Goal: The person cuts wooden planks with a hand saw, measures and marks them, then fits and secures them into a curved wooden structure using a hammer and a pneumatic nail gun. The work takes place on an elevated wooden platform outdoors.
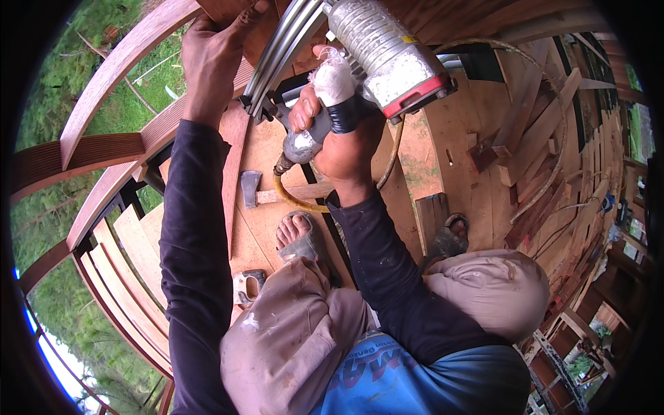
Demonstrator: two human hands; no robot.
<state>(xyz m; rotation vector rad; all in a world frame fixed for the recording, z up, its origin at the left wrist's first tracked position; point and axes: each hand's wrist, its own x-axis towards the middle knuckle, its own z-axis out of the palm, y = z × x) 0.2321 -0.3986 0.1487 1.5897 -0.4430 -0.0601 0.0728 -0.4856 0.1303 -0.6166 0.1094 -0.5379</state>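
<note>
My right hand [353,149] is wrapped round the grip of a silver nail gun [387,52] with a red-edged cap. White wrapping and black tape cover part of that hand. The gun's long metal magazine [285,55] slants up toward the top edge, and its nose is out of view. At the upper left, my left hand [211,66] grips a reddish-brown wooden board [232,10], its thumb lying along the surface; some fingers are hidden. A yellowish air hose [294,198] runs from the gun's handle.
A hatchet [251,188] with a wooden handle lies on the plank floor [266,238] near my sandalled feet. Curved wooden rails [107,149] edge the left side, with greenery beyond. Several loose boards [546,173] are piled at right, where the hose loops across.
</note>
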